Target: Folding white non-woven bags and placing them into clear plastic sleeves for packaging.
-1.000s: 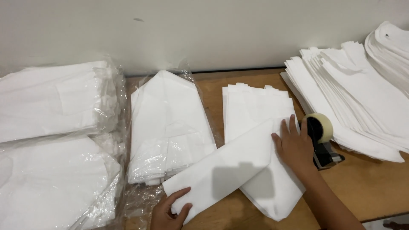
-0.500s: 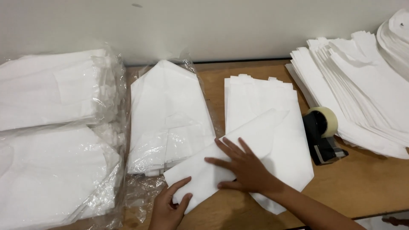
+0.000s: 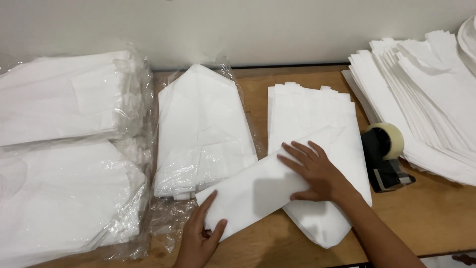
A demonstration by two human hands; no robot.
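Two hands are working on one folded white bag point(image 3: 258, 191) in the head view, the only view given. That bag is lying slantwise on the wooden table point(image 3: 436, 218), its upper end resting on a flat stack point(image 3: 317, 114) of similar white bags and its lower end reaching toward the table's near edge.

The left hand point(image 3: 201, 238) is gripping the lower left corner of the bag, fingers lying on top and thumb spread to the right along the edge; whether anything is curling underneath cannot be told. The right hand point(image 3: 315, 171) is pressing down flat on the middle of the bag, fingers spread wide and pointing left, palm down, holding nothing closed in its grip.

Just left of the bag, a bundle point(image 3: 201, 129) of white bags is sitting in clear plastic wrap, its point aimed at the wall. Farther left, two larger wrapped packs point(image 3: 64, 149) are lying one above the other, well apart from the hands.

To the right of the stack, a tape dispenser point(image 3: 384, 156) with a roll of clear tape is standing near the right forearm. Beyond it, a fanned pile point(image 3: 426, 99) of loose white bags is covering the table's right end, up against the pale wall.
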